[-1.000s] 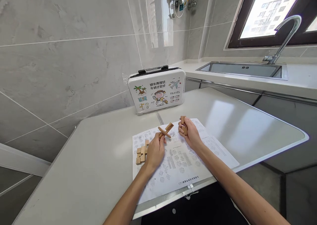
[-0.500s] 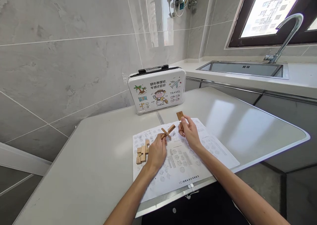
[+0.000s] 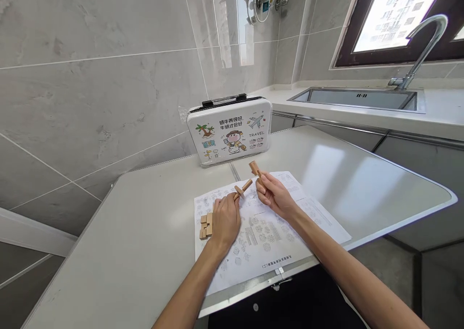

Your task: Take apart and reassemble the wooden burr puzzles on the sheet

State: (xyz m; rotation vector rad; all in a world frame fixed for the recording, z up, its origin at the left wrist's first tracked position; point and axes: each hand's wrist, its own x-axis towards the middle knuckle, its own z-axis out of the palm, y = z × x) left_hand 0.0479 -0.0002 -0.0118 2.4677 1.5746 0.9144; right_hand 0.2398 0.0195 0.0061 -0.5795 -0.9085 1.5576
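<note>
Here, the left hand (image 3: 226,219) pinches two crossed wooden puzzle pieces (image 3: 239,191) above the diagram sheet (image 3: 268,259), the right hand (image 3: 273,192) grips a notched wooden block (image 3: 254,167), and a slack left pinch could separate the pair.

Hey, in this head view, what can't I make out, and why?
Head view, behind the left hand: part of the wooden blocks and the lower end of the crossed pieces.
Head view, inside the right hand: the lower end of its wooden piece.
Head view, too small: details of the diagrams on the paper sheet.
Head view, cut by the top edge: the window.
</note>
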